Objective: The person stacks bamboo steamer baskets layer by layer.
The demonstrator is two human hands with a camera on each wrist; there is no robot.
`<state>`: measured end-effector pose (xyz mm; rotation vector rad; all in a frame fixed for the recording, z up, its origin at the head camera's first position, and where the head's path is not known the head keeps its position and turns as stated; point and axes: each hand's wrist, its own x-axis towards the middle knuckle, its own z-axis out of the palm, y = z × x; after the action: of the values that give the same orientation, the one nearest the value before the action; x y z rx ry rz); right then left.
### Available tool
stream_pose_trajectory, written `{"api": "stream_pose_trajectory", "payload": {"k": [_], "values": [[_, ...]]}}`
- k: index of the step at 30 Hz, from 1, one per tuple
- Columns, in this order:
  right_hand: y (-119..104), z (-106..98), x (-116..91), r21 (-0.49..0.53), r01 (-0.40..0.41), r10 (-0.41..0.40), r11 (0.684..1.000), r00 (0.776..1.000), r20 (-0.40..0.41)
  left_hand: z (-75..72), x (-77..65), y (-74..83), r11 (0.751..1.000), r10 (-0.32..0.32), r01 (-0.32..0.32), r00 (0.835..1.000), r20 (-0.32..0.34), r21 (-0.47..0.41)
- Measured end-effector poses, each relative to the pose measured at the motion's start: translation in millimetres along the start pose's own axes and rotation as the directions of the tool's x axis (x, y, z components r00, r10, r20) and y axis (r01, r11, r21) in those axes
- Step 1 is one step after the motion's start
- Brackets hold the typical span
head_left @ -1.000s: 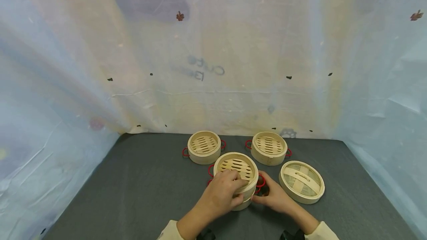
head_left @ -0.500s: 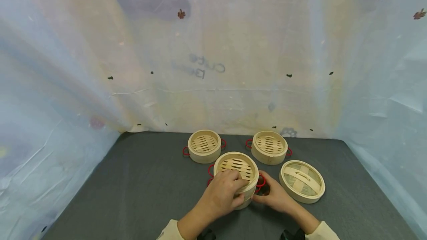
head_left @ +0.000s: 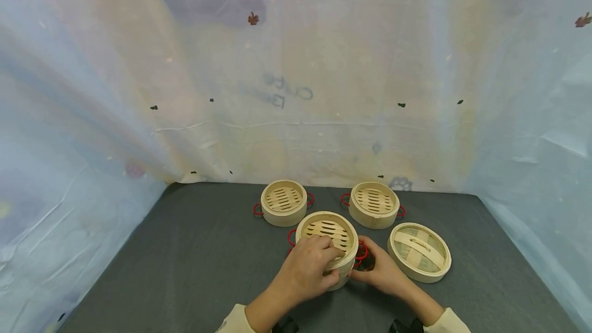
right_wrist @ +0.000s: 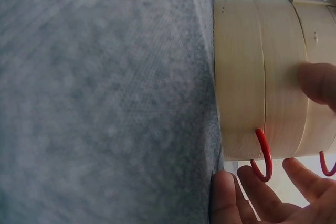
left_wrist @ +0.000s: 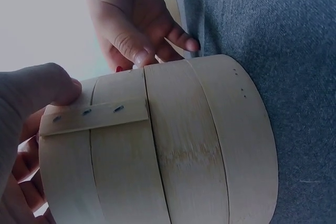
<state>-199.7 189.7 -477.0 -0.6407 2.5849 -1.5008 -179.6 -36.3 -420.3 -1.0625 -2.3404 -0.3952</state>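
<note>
Two round bamboo steamer baskets stand stacked near the front of the table in the head view. My left hand [head_left: 305, 266] grips the front rim of the upper basket [head_left: 330, 227], thumb on the outer wall and fingers over the inside. Beneath it, the lower basket [left_wrist: 244, 140] rests on the cloth in the left wrist view. My right hand [head_left: 381, 274] holds the stack's right side. In the right wrist view its thumb [right_wrist: 319, 80] presses the wall near the seam, and its fingers lie beside a red handle [right_wrist: 268, 161].
Two more steamer baskets with red handles stand behind, one at back left [head_left: 283, 217] and one at back right [head_left: 372, 219]. A woven bamboo lid [head_left: 420, 252] lies right of my right hand. Dark grey cloth [head_left: 185, 256] covers the table; a patterned curtain [head_left: 324, 76] hangs behind.
Barely anything differs. Both hands keep their places on the stack, and the view has shifted very slightly.
</note>
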Motion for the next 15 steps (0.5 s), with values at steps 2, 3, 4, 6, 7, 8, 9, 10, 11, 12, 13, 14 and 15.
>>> {"api": "stream_pose_trajectory", "payload": {"k": [2,3,4,6,7,8,9,10,11,12,13,14,15], "values": [[0.8,0.4,0.3,-0.001,0.002,-0.002,1.000,1.000,-0.002,0.5,-0.1,-0.5,1.000,-0.004,0.004,1.000,0.002,0.003],[1.1,0.5,0.3,-0.001,0.004,-0.004,1.000,1.000,-0.002,0.4,-0.3,-0.5,1.000,-0.006,0.006,1.000,0.004,0.005],[1.3,0.6,0.4,0.000,0.006,-0.006,1.000,1.000,-0.003,0.3,-0.3,-0.4,1.000,-0.007,0.007,1.000,0.006,0.007],[1.7,0.6,0.4,0.004,0.008,-0.008,1.000,1.000,-0.003,0.0,-0.3,0.1,1.000,-0.012,0.012,1.000,0.009,0.015],[1.9,0.6,0.5,0.006,0.008,-0.008,1.000,1.000,-0.003,0.0,-0.3,0.3,1.000,-0.014,0.014,1.000,0.009,0.019],[2.0,0.5,0.6,0.007,0.009,-0.009,1.000,1.000,-0.003,0.0,-0.2,0.4,1.000,-0.015,0.015,1.000,0.008,0.023],[2.1,0.4,0.8,0.007,0.010,-0.010,1.000,1.000,-0.003,0.0,-0.1,0.5,1.000,-0.016,0.016,1.000,0.008,0.026],[2.2,0.3,0.8,0.007,0.011,-0.011,1.000,1.000,-0.003,0.1,0.0,0.5,1.000,-0.016,0.016,1.000,0.006,0.027],[2.3,0.1,0.9,0.006,0.012,-0.012,1.000,1.000,-0.003,0.2,0.0,0.4,0.999,-0.017,0.017,1.000,0.005,0.028],[2.3,0.0,1.0,0.006,0.013,-0.013,1.000,1.000,-0.002,0.4,-0.1,0.2,0.999,-0.019,0.019,1.000,0.003,0.026],[2.3,-0.2,1.1,0.004,0.015,-0.015,1.000,1.000,-0.001,0.6,-0.2,-0.1,1.000,-0.021,0.021,1.000,0.001,0.023],[2.5,-0.3,1.2,0.002,0.017,-0.017,1.000,1.000,0.000,0.7,-0.4,-0.5,0.999,-0.025,0.025,1.000,0.000,0.021],[2.7,-0.3,1.3,0.004,0.020,-0.020,1.000,1.000,0.003,0.7,-0.7,-0.9,0.999,-0.029,0.029,1.000,0.000,0.019]]}}
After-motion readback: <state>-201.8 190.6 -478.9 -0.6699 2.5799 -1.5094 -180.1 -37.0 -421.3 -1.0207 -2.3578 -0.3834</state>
